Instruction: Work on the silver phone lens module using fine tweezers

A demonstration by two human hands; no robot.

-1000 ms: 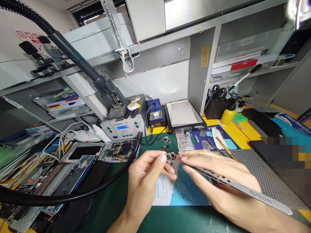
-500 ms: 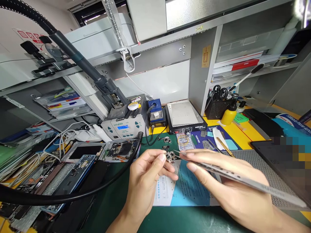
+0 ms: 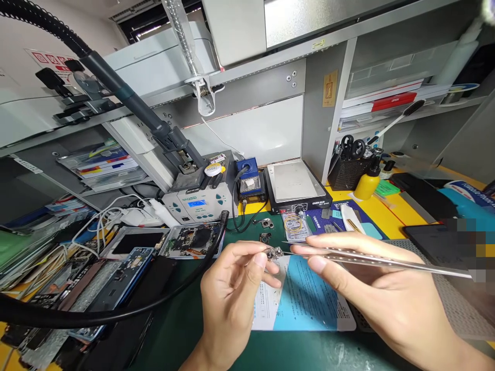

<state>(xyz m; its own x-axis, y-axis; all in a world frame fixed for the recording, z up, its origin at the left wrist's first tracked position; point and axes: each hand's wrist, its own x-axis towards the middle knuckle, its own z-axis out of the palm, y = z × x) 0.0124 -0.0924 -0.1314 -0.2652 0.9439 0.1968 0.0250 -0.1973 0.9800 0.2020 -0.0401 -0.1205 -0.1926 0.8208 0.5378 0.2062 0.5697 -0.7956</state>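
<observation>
My left hand pinches a small metal camera module between thumb and fingertips, above a blue and white paper card on the green mat. My right hand grips long steel tweezers, lying nearly level, with their tips right at the module. Two more small metal parts lie on the mat just behind the hands. An opened phone with its board showing lies to the left.
A thick black flexible hose curves across the front left. A rework station, a blue unit and a hot plate stand at the back. Phone parts pile up at left. A yellow bottle, tool cup and grey mesh mat are at right.
The tweezers have swung from a downward slant to nearly level, and my right hand has risen slightly. My left hand keeps hold of the module; the view has shifted a little to the left.
</observation>
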